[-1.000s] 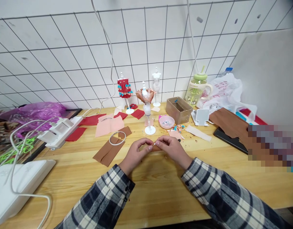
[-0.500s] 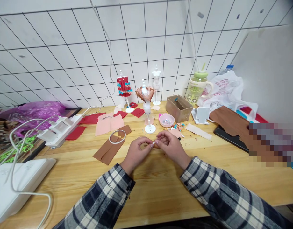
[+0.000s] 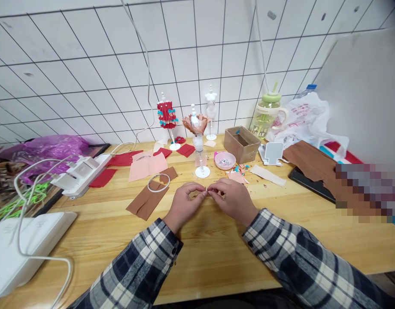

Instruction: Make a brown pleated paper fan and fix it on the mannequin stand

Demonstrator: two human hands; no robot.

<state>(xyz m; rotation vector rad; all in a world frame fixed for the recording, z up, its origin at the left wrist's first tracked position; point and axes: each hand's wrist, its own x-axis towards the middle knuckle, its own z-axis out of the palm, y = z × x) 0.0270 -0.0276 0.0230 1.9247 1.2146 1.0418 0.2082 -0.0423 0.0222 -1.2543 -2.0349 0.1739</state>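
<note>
My left hand point(image 3: 187, 202) pinches thumb and forefinger together low over the wooden table. My right hand point(image 3: 232, 199) meets it tip to tip, also in a pinch. A tiny pale piece point(image 3: 206, 189) shows between the fingertips, too small to name. Just beyond stands a small white dress-form mannequin point(image 3: 198, 141) with a ruffle of brown and peach fabric point(image 3: 204, 124) round its top. Near the right hand are a pink bowl point(image 3: 225, 160) of small shiny bits and some peach and blue fabric scraps point(image 3: 238, 175).
Brown fabric pieces point(image 3: 146, 201) with a white ring point(image 3: 158, 183) on them lie left. Behind stand a red-dressed mannequin point(image 3: 167, 115), a bare one point(image 3: 211, 105) and a cardboard box point(image 3: 241, 143). A power strip point(image 3: 84, 176) with cables is left; a green-lidded bottle point(image 3: 267, 116) stands right.
My right hand has turned, its fingers now folded closer together at the tips. The left hand keeps its pinch almost in place. The view has shifted slightly.
</note>
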